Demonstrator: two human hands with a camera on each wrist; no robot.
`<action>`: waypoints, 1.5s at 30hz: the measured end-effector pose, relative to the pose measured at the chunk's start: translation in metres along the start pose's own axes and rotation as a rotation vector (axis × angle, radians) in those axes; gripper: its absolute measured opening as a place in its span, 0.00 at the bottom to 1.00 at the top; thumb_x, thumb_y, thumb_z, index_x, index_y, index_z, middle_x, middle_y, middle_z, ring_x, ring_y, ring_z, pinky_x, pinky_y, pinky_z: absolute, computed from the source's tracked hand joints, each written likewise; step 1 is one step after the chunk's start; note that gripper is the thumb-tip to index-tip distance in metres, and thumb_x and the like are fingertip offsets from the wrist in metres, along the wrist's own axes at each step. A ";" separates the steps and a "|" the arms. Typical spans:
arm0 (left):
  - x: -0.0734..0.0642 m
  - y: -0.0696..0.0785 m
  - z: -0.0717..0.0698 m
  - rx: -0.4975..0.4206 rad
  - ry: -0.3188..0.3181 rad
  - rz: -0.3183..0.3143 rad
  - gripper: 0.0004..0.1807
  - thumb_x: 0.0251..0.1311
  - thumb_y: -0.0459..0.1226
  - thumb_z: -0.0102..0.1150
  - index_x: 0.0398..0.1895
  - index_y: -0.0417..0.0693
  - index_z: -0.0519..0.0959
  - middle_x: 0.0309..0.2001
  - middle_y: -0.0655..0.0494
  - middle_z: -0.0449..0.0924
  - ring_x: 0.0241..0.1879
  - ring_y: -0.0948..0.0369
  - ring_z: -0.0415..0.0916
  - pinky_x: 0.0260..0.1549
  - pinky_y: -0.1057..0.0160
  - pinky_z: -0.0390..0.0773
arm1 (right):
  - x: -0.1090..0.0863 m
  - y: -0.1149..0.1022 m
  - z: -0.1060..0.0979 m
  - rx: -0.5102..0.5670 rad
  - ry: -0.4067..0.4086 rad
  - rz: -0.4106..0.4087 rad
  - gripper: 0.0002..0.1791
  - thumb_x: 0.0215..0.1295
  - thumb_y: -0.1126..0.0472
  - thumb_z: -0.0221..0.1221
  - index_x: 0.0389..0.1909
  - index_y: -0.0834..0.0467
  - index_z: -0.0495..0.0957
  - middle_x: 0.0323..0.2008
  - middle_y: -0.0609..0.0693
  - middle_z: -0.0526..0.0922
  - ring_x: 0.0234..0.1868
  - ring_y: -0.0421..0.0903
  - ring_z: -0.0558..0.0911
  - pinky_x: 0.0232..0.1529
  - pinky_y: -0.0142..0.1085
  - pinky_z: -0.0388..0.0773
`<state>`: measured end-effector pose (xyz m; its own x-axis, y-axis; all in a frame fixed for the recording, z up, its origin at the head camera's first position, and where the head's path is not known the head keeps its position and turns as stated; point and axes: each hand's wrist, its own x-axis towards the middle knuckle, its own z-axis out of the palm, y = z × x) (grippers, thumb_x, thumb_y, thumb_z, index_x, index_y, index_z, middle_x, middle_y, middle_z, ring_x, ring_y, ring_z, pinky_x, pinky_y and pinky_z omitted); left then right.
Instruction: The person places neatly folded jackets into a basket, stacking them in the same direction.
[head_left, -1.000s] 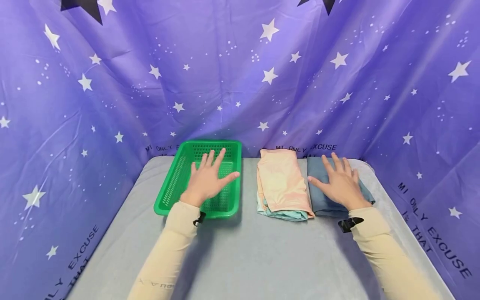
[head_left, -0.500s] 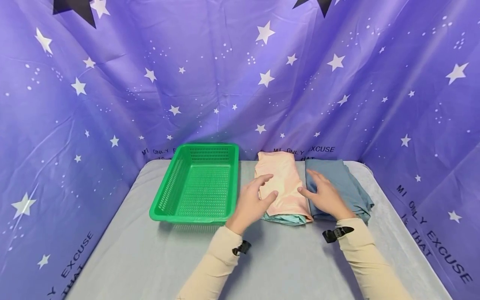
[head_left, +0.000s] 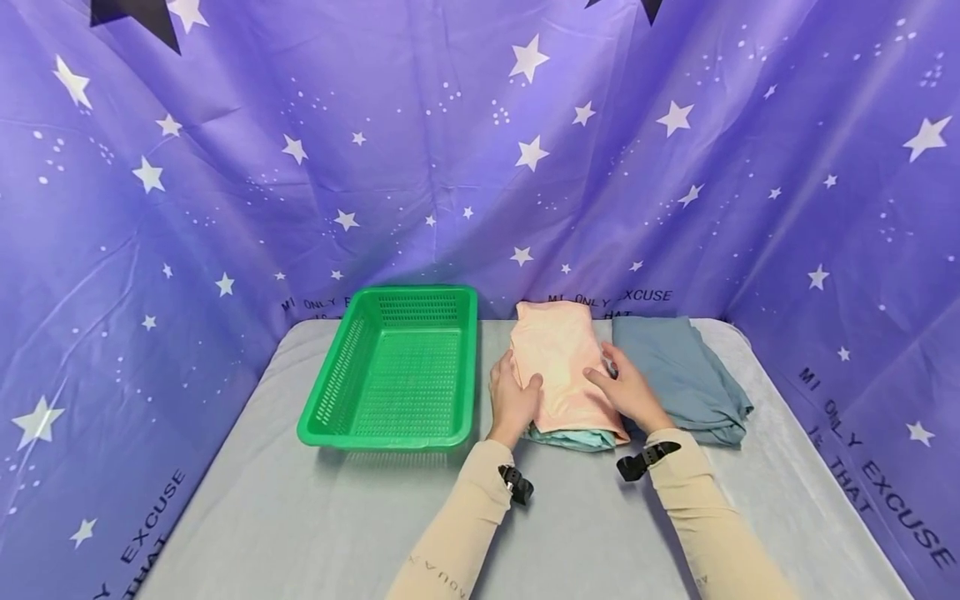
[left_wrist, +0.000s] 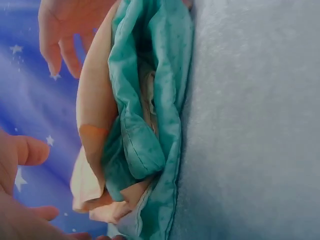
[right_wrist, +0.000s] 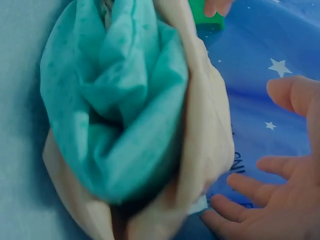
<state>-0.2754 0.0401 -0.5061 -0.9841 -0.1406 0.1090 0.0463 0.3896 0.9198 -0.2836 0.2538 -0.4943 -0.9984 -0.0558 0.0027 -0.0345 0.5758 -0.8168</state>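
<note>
A folded peach garment (head_left: 562, 362) lies on the bed-like surface, with a teal one (head_left: 577, 439) showing under its near edge. My left hand (head_left: 513, 404) is at the left side of this pile, thumb raised beside its edge. On the opposite side is my right hand (head_left: 633, 392), its thumb over the peach cloth and its fingers between the pile and a folded blue-grey garment (head_left: 675, 367). Teal folds (left_wrist: 145, 125) face the left wrist camera, and the left fingers (left_wrist: 45, 212) are spread beside them. In the right wrist view, the right fingers (right_wrist: 255, 190) are extended beside the cloth.
A green plastic basket (head_left: 412, 387) with perforated walls stands left of the garments. The grey cloth-covered surface (head_left: 375, 525) extends in front of it. Purple star-printed curtains (head_left: 450, 150) enclose the back and both sides.
The left hand has moved right, from over the basket to the pile's left side. The right hand has moved left off the blue-grey garment to the pile's right side. The garments have stayed put.
</note>
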 end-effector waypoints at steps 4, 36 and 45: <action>0.008 0.000 0.005 -0.036 -0.014 -0.080 0.40 0.67 0.42 0.61 0.80 0.47 0.58 0.74 0.39 0.65 0.74 0.41 0.63 0.71 0.42 0.66 | 0.006 -0.003 0.005 0.013 -0.011 0.045 0.48 0.75 0.47 0.57 0.82 0.64 0.42 0.81 0.67 0.49 0.79 0.68 0.53 0.78 0.60 0.54; 0.037 -0.024 0.022 -0.286 -0.019 -0.346 0.32 0.64 0.54 0.65 0.66 0.47 0.76 0.51 0.47 0.82 0.49 0.53 0.80 0.54 0.52 0.80 | 0.038 0.016 0.027 0.358 -0.072 0.334 0.45 0.81 0.43 0.45 0.81 0.66 0.39 0.78 0.69 0.50 0.77 0.65 0.57 0.78 0.57 0.56; 0.033 -0.027 0.021 -0.344 -0.130 -0.350 0.27 0.66 0.52 0.65 0.62 0.48 0.77 0.46 0.50 0.82 0.43 0.57 0.80 0.48 0.57 0.81 | 0.034 0.020 0.035 0.365 -0.049 0.352 0.46 0.81 0.51 0.47 0.81 0.64 0.29 0.82 0.68 0.38 0.82 0.64 0.46 0.80 0.57 0.49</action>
<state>-0.3124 0.0438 -0.5356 -0.9628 -0.0859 -0.2562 -0.2584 0.0143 0.9659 -0.3169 0.2348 -0.5307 -0.9430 0.0468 -0.3294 0.3306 0.2445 -0.9116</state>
